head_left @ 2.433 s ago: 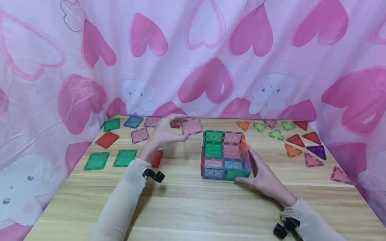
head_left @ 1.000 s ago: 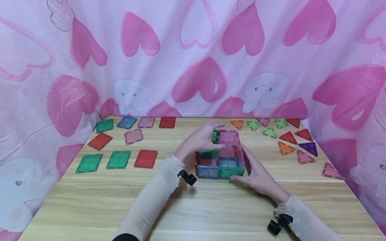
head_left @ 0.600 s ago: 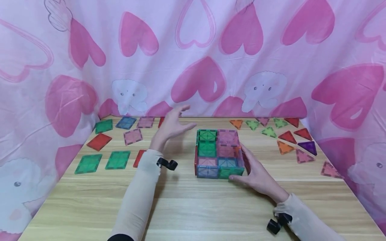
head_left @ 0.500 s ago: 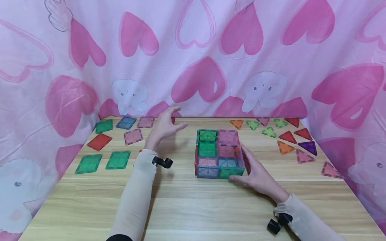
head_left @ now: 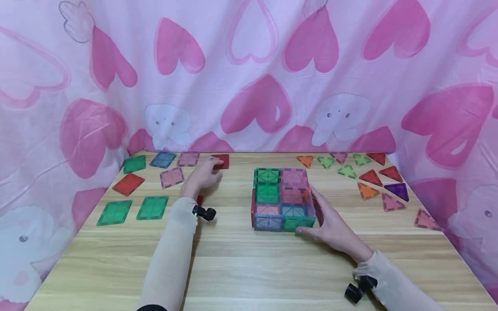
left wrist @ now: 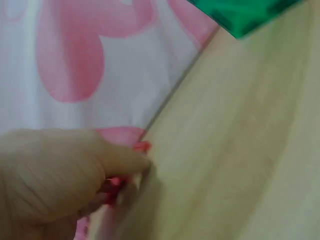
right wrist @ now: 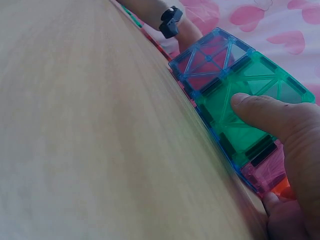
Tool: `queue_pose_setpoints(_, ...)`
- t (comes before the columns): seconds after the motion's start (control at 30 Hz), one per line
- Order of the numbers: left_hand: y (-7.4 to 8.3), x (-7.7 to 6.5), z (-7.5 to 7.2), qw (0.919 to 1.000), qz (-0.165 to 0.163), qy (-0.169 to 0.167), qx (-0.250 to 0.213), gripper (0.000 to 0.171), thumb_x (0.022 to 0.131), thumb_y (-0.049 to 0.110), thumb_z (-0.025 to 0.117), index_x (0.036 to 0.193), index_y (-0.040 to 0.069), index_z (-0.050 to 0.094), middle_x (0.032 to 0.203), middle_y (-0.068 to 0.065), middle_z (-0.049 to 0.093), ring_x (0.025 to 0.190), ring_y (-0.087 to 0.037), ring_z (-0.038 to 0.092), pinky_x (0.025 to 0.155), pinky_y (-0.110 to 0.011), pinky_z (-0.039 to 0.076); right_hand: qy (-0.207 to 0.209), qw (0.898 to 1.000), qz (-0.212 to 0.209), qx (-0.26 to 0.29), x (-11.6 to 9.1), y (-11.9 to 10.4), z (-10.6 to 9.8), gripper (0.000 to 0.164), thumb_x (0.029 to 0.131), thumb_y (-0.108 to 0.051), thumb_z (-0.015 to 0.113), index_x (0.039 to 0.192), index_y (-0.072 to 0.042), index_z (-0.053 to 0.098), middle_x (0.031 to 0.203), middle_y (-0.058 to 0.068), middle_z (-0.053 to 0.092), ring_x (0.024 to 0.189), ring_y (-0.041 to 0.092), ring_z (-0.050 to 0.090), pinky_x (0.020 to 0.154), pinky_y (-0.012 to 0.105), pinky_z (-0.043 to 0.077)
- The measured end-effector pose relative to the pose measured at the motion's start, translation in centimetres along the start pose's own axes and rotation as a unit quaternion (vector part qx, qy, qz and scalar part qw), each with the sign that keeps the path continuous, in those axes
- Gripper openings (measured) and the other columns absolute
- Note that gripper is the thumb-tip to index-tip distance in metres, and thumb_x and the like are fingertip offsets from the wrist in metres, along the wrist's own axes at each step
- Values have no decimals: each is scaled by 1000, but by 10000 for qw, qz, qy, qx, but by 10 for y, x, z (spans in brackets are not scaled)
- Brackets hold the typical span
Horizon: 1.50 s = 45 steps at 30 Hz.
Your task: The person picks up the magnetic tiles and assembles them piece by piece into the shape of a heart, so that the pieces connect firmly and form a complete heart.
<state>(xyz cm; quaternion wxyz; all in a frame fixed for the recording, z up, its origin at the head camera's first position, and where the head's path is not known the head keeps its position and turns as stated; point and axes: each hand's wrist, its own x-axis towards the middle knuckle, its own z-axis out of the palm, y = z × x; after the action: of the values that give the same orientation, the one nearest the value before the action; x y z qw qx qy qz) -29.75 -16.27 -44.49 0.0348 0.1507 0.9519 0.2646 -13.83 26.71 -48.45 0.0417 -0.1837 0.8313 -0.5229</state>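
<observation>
Basically, a pink heart-print curtain [head_left: 210,99] is hanging behind and along both sides of a wooden table [head_left: 249,268]. Two pale sleeves are showing over the near part, left sleeve [head_left: 169,255] and right sleeve [head_left: 400,287]. A low tile box [head_left: 268,222] of see-through coloured squares is sitting on the table, just right of middle. The right hand [head_left: 334,226] is holding its right side: thumb pressing on the green front panel [right wrist: 260,100], fingers curling round the side. The left hand [head_left: 201,176] is resting near the back edge, fingers bending and touching the back red square [head_left: 223,161]; can't tell if thumb and fingers are actually pinching it, left wrist view is blurring. Loose squares are lying flat on the left: two front green squares [head_left: 152,207], a back green square [head_left: 134,164], a left red square [head_left: 128,184], a blue square [head_left: 163,160], two pink squares [head_left: 172,177]. A near red square [head_left: 200,200] is mostly hiding behind the left wrist. Triangles are lying spread over the right: orange triangles [head_left: 367,191], red triangles [head_left: 371,178], lime triangles [head_left: 347,171], pink triangles [head_left: 393,202], one purple triangle [head_left: 397,191]. Small black gadgets [head_left: 354,293] are sitting at both cuffs.
</observation>
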Motion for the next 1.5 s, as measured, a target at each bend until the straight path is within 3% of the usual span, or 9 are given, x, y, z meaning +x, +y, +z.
queue_pose_setpoints(0.23,6,-5,-2,9999,-23,-30,-118,39,101,22,85,140,17,79,162,-19,53,150,-42,44,128,-63,38,-9,10000,-29,-6,1,2,0,125,88,-34,98,180,-33,12,181,9,28,165,39,33,117,6,31)
queue_pose_setpoints(0.5,2,-6,0,9990,-46,-156,-415,47,98,21,89,143,19,74,142,-15,61,110,-32,54,100,-50,49,14,10000,-43,-23,1,2,1,124,89,-33,98,180,-32,13,181,11,29,165,39,34,116,5,31)
queue_pose_setpoints(0.67,2,-6,0,9977,-240,26,-639,53,93,18,92,141,14,71,126,-13,65,105,-32,58,97,-47,54,-9,10000,-64,45,2,2,3,125,88,-33,98,180,-32,13,181,10,29,165,38,34,117,6,32)
queue_pose_setpoints(0.8,11,-7,-3,9927,-430,200,-1112,65,88,21,95,145,14,65,132,-8,69,114,-32,65,102,-49,59,21,10000,23,-17,1,2,2,126,87,-36,98,179,-34,12,181,9,29,165,37,35,116,5,31)
queue_pose_setpoints(0.9,30,-7,-14,9873,-93,454,-1521,69,87,25,97,147,15,63,136,-6,69,123,-32,64,107,-52,56,27,9999,91,-72,-1,2,1,127,87,-39,99,179,-37,12,181,7,30,164,36,35,116,4,31)
queue_pose_setpoints(1.03,67,-6,-29,9770,907,615,-1829,74,85,28,98,148,14,63,141,-4,69,132,-32,61,114,-59,50,37,9998,75,-191,-1,2,0,126,87,-40,98,179,-39,11,180,6,31,164,35,37,116,5,31)
queue_pose_setpoints(1.17,96,-2,-27,9663,1638,259,-1966,73,86,21,96,149,9,61,142,-5,70,132,-28,61,118,-58,48,89,9994,53,-332,1,2,-3,126,88,-42,97,178,-43,9,181,6,30,164,35,36,116,4,29)
queue_pose_setpoints(1.37,109,2,1,9689,1523,-303,-1929,72,85,19,97,146,11,61,139,-1,68,131,-25,58,120,-61,47,21,9998,5,-191,1,-1,-2,125,88,-40,97,179,-41,10,181,7,30,164,35,37,116,5,32)
queue_pose_setpoints(1.5,115,0,13,9729,1434,-367,-1777,70,83,21,99,144,13,64,136,0,67,130,-24,59,118,-57,49,8,9998,14,-208,0,0,-2,125,89,-41,97,179,-40,11,180,6,31,163,35,37,116,6,32)
